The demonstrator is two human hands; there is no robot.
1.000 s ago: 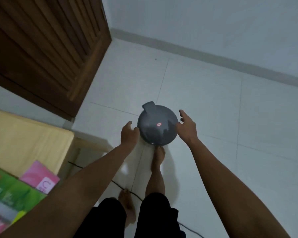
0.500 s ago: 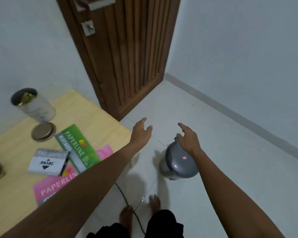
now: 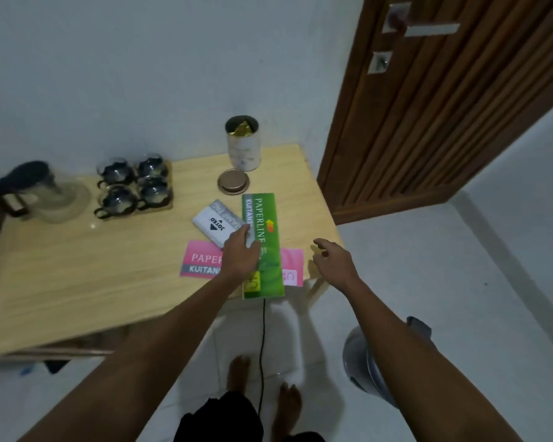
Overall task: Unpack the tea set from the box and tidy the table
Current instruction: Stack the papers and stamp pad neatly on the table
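On the wooden table (image 3: 77,282) stand several glass tea cups on a wooden tray (image 3: 134,186) and a glass teapot (image 3: 35,193) at the far left. A green Paperline receipt book (image 3: 264,247) lies over a pink one (image 3: 201,261), beside a grey stamp pad box (image 3: 216,223). My left hand (image 3: 241,255) rests flat on the green book and the box's corner, fingers apart. My right hand (image 3: 331,261) hovers open over the table's right corner, holding nothing.
An open tin can (image 3: 243,143) with gold foil inside stands at the table's back, its lid (image 3: 233,181) lying in front. A grey bin (image 3: 364,358) sits on the floor under my right arm. A black cable (image 3: 262,339) hangs from the table edge. The wooden door (image 3: 444,106) is at the right.
The view has swung left from the floor and bin to the table. Both hands left the grey bin and moved over the table; my left hand now lies on the green book.
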